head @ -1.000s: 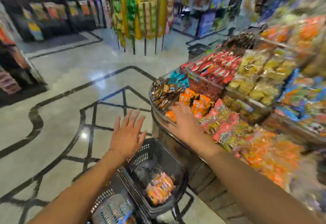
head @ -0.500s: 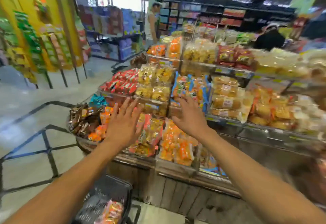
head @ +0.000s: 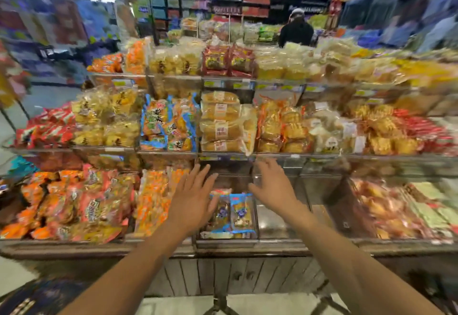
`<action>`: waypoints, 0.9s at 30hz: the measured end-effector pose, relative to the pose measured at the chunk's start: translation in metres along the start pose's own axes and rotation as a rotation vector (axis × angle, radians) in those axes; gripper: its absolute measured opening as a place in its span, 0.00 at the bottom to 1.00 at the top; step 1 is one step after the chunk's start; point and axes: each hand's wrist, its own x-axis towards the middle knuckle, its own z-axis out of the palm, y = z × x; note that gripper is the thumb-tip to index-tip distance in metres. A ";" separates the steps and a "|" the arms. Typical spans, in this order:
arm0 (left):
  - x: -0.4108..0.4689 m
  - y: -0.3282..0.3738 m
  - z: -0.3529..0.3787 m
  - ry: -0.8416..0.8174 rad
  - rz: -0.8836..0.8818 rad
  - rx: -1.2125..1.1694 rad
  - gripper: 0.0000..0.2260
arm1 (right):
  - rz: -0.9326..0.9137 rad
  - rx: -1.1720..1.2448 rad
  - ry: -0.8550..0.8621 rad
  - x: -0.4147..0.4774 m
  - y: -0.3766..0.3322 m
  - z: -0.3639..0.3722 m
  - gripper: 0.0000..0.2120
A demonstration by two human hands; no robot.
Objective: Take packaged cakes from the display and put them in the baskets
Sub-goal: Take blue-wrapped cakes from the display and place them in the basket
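A tiered display (head: 223, 243) of packaged cakes and snacks fills the view. In its front row, a clear bin holds a few blue-wrapped cake packs (head: 241, 212). My left hand (head: 193, 195) hovers with fingers spread at the left edge of that bin, over the packs. My right hand (head: 275, 186) hovers just right of them, fingers spread and slightly bent. Neither hand holds anything. A dark basket (head: 29, 300) shows blurred at the bottom left corner.
Orange and red packs (head: 74, 203) fill the bins to the left, yellow and orange packs (head: 386, 205) the right. The shelf above holds bread-like packs (head: 220, 121). A person in black (head: 296, 29) stands behind the display, another person (head: 126, 17) at the back left.
The view has swung right along the display, away from the baskets. Both hands have moved from the left bins toward the bin of blue-wrapped packs, still holding nothing.
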 end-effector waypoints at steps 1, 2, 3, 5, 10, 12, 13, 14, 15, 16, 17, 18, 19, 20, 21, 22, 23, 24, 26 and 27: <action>0.001 0.005 0.008 -0.023 -0.001 -0.017 0.29 | 0.005 0.003 -0.011 -0.002 0.008 0.004 0.31; 0.005 0.010 0.020 -0.058 -0.006 -0.047 0.29 | 0.021 0.008 -0.028 -0.001 0.019 0.010 0.31; 0.010 0.012 0.034 -0.091 -0.014 -0.076 0.29 | 0.041 0.015 -0.048 0.001 0.030 0.016 0.30; 0.017 0.014 0.060 -0.149 -0.043 -0.121 0.29 | 0.076 0.023 -0.080 0.006 0.047 0.033 0.30; 0.036 0.011 0.118 -0.393 -0.206 -0.276 0.28 | 0.135 0.038 -0.149 0.027 0.078 0.074 0.29; 0.041 0.002 0.147 -0.457 -0.310 -0.406 0.28 | 0.156 0.054 -0.191 0.035 0.088 0.089 0.29; 0.043 -0.005 0.165 -0.483 -0.375 -0.475 0.28 | 0.164 0.071 -0.212 0.040 0.093 0.097 0.30; 0.044 -0.016 0.191 -0.510 -0.427 -0.536 0.30 | 0.173 0.084 -0.235 0.044 0.097 0.103 0.30; 0.043 -0.031 0.227 -0.532 -0.471 -0.598 0.31 | 0.182 0.093 -0.254 0.048 0.101 0.109 0.31; 0.044 -0.039 0.249 -0.543 -0.517 -0.655 0.32 | 0.190 0.099 -0.264 0.051 0.107 0.116 0.31; 0.045 -0.045 0.270 -0.546 -0.578 -0.707 0.34 | 0.199 0.108 -0.266 0.053 0.113 0.122 0.31; 0.047 -0.050 0.286 -0.535 -0.635 -0.745 0.35 | 0.210 0.121 -0.265 0.055 0.119 0.129 0.30; 0.050 -0.051 0.292 -0.522 -0.683 -0.788 0.36 | 0.220 0.129 -0.264 0.056 0.124 0.134 0.30; 0.055 -0.048 0.291 -0.527 -0.728 -0.803 0.36 | 0.227 0.132 -0.263 0.057 0.129 0.139 0.29; 0.062 -0.038 0.274 -0.519 -0.773 -0.814 0.34 | 0.229 0.129 -0.268 0.056 0.135 0.143 0.29; 0.069 -0.030 0.261 -0.517 -0.815 -0.823 0.33 | 0.231 0.127 -0.279 0.056 0.140 0.147 0.29; 0.074 -0.024 0.258 -0.525 -0.844 -0.818 0.34 | 0.235 0.125 -0.296 0.055 0.145 0.151 0.28; 0.078 -0.020 0.261 -0.529 -0.879 -0.820 0.36 | 0.237 0.124 -0.311 0.056 0.150 0.155 0.28; 0.084 -0.016 0.267 -0.547 -0.950 -0.811 0.40 | 0.237 0.126 -0.326 0.057 0.158 0.162 0.27; 0.085 -0.015 0.272 -0.547 -0.982 -0.805 0.40 | 0.239 0.131 -0.329 0.058 0.162 0.164 0.27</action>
